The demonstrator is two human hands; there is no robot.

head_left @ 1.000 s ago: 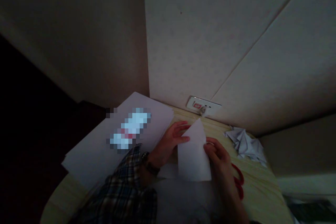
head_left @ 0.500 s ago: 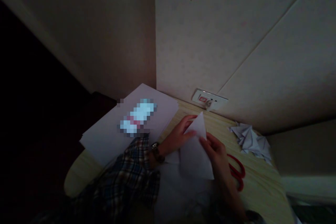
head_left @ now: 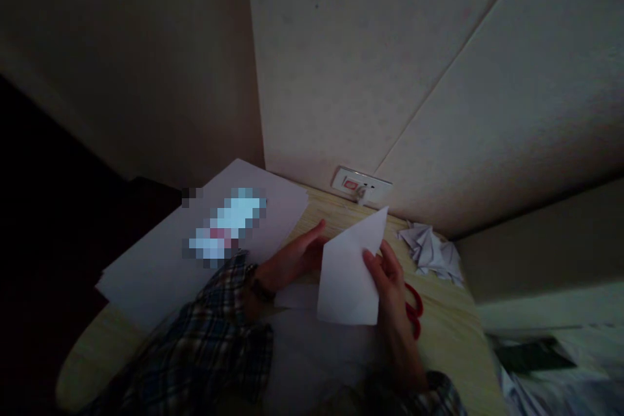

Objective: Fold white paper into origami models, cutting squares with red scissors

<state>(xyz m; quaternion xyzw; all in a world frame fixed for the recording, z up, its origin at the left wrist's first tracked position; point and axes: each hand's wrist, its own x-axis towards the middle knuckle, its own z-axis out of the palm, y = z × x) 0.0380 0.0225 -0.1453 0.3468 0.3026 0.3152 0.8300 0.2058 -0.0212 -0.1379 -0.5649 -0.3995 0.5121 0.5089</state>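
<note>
A white sheet of paper [head_left: 348, 273], folded to a point at its top, stands up off a light wooden table [head_left: 458, 344]. My right hand [head_left: 390, 279] pinches its right edge, thumb on the front. My left hand [head_left: 292, 261] reaches behind the sheet's left edge, fingers extended; their tips are hidden by the paper. A plaid sleeve and a wristwatch cover my left forearm.
A stack of white paper [head_left: 160, 260] lies at the left. Red-handled scissors [head_left: 414, 309] rest just right of my right hand. Folded white paper pieces [head_left: 431, 250] sit near the wall. A wall socket [head_left: 359, 185] is behind the table. The room is dim.
The folded sheet has tilted so its point leans to the right. My left thumb has come off the front of the paper. The camera view shifted left.
</note>
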